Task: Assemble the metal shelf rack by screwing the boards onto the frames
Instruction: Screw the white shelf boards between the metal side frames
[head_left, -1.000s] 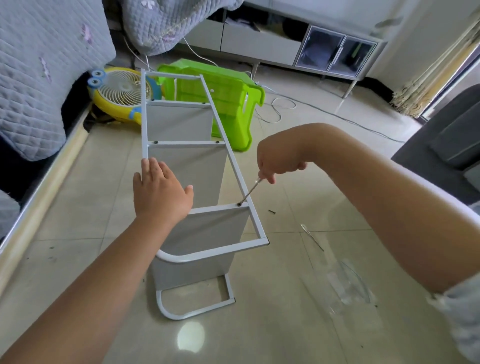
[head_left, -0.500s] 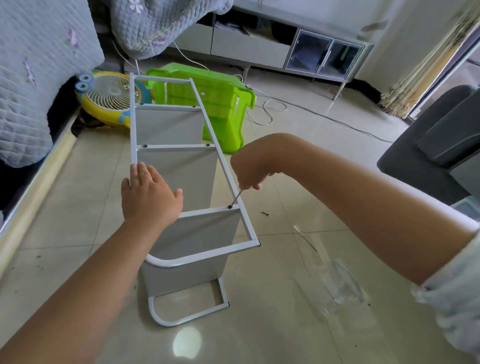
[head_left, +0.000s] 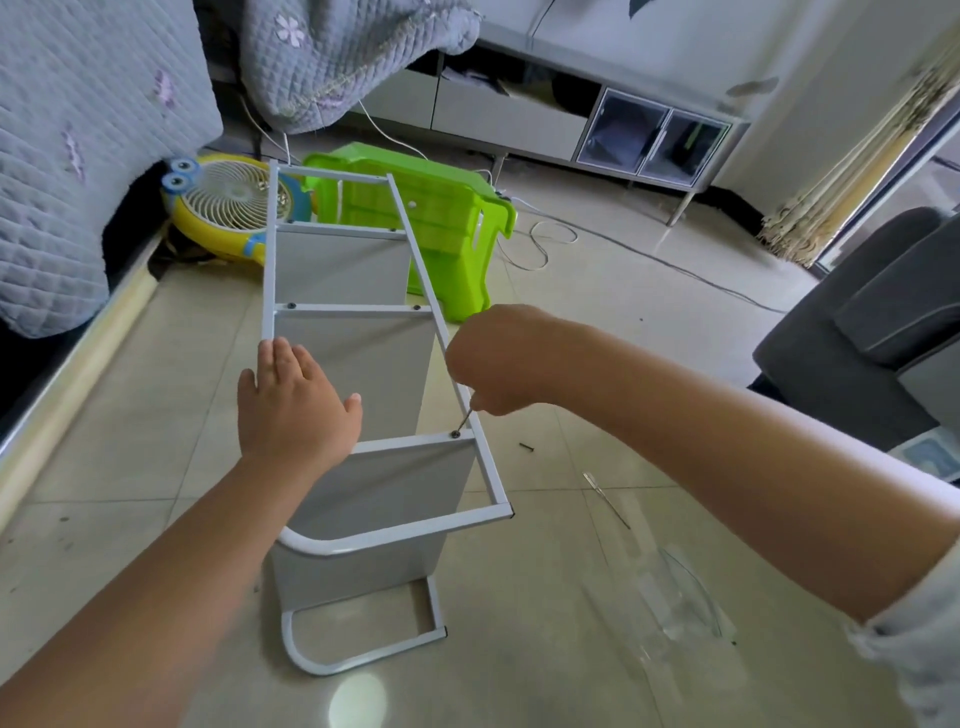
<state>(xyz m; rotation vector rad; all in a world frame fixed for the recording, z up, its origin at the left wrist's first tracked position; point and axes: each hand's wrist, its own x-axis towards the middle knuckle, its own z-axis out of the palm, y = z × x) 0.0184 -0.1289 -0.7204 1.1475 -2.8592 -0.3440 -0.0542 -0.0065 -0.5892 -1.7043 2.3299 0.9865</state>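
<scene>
One loose screw (head_left: 527, 446) on floor nr rack (head_left: 363, 483), green stool (head_left: 415, 228) behind

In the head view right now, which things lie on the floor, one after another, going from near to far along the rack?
Curved foot of the lower frame → left hand flat on the upper frame → right hand driving the screw → green plastic stool → yellow fan → low cabinet.
</scene>
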